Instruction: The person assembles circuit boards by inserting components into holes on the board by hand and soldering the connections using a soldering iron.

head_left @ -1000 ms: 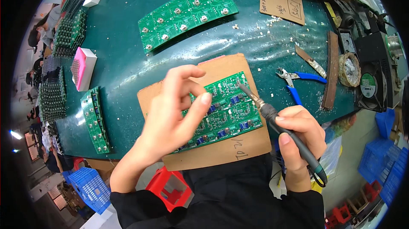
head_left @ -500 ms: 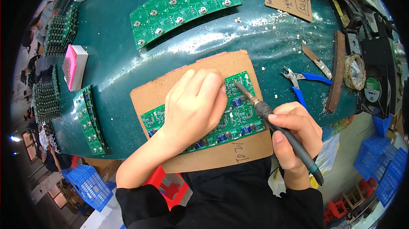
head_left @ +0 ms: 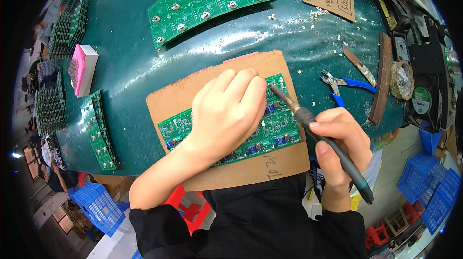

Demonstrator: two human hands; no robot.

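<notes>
A green circuit board [head_left: 176,126] with small parts and blue components lies on a piece of brown cardboard [head_left: 169,97] in front of me. My left hand [head_left: 229,109] is closed over the middle of the board, knuckles up. Its fingertips are hidden, so whatever it pinches cannot be made out. In my right hand [head_left: 345,148] is a dark-handled soldering iron [head_left: 305,116], gripped like a pen. The iron's tip points at the board's upper right corner, close beside my left fingers; whether it touches the board is unclear.
A larger green panel [head_left: 212,3] with round metal parts lies at the back. Blue-handled cutters [head_left: 357,84], a worn blade [head_left: 359,66] and a black fan [head_left: 424,100] sit to the right. Stacked boards [head_left: 50,97], a pink-and-white box [head_left: 87,71] and a narrow board stack [head_left: 100,131] stand left.
Both hands have shifted slightly to the right. The iron's tip has moved a little right and up along the board's upper right corner, still in my right hand.
</notes>
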